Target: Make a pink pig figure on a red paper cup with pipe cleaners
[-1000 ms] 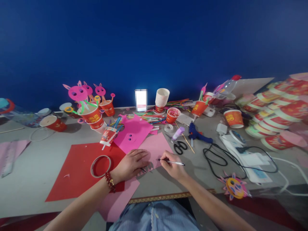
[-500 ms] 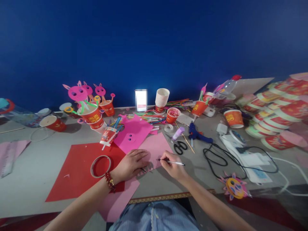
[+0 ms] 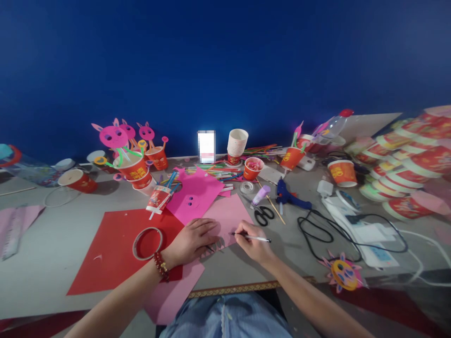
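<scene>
Pale pink paper (image 3: 229, 211) beneath flattened left fingers (image 3: 204, 227), slim pen (image 3: 259, 238) pinched in right fingers (image 3: 243, 227)

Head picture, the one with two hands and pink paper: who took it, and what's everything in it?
There's no robot here! A person wears a camera on their head, looking forward and down at their own two bare hands.

The left hand rests on pale pink paper. The right hand holds a pen, its tip over that paper.

On the gray table nearby lie a red sheet, a bright pink sheet, black-handled scissors and a blue glue gun. Behind everything is a blue wall.
</scene>
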Tool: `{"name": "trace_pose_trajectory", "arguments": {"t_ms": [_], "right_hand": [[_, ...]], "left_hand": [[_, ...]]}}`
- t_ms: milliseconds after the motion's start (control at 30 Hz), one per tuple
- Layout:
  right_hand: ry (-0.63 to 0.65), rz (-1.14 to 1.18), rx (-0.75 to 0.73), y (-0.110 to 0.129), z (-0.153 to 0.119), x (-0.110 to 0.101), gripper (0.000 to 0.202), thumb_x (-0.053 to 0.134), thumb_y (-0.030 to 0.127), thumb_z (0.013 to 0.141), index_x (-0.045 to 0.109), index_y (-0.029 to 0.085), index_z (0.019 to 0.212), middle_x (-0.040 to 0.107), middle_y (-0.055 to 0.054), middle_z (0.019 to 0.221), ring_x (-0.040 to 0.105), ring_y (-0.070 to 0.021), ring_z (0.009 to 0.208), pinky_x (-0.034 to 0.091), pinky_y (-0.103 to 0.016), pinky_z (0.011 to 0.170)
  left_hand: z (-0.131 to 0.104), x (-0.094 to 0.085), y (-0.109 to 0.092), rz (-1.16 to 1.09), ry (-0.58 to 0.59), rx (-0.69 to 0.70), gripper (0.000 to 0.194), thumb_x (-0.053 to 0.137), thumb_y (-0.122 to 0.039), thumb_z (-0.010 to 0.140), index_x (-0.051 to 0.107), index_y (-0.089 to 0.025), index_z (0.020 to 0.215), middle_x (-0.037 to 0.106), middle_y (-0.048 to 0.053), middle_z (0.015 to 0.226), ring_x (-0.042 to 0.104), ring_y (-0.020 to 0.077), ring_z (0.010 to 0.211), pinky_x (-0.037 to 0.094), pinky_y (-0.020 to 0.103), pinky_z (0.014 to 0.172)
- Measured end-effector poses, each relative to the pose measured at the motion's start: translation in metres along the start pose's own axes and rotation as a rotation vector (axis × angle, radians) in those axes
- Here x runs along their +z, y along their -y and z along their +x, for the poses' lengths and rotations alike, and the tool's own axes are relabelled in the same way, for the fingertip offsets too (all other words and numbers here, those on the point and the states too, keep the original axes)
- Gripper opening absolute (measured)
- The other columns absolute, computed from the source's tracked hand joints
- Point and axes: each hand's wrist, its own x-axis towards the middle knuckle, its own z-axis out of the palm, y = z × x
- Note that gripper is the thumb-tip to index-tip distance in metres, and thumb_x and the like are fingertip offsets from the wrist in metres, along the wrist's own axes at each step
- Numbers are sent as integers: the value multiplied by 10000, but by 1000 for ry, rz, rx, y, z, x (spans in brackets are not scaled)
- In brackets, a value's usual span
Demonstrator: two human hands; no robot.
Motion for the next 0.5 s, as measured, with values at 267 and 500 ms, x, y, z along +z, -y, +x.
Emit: {"name": "trace_pose_trajectory", "arguments": {"t_ms": [267, 500], "right_hand": [[-4, -1, -3, -1, -1, 0, 147, 486, 146, 789, 466, 226, 668, 502, 36, 577, 460, -136, 534, 331, -245, 543], [-8, -4, -8, -1, -1, 0, 156, 480, 139, 786, 458, 227, 660, 476, 40, 566, 445, -135, 524, 327, -247, 543]], "left_hand": [[0, -1, 0, 6, 3, 1, 393, 549, -180, 885, 608, -291, 1257, 522, 73, 1428, 414, 272, 1348, 362, 464, 1086], [1, 0, 0, 1, -7, -3, 403, 554, -168, 876, 611, -293, 1254, 524, 70, 1425, 424, 271, 1340, 365, 464, 1086]]}}
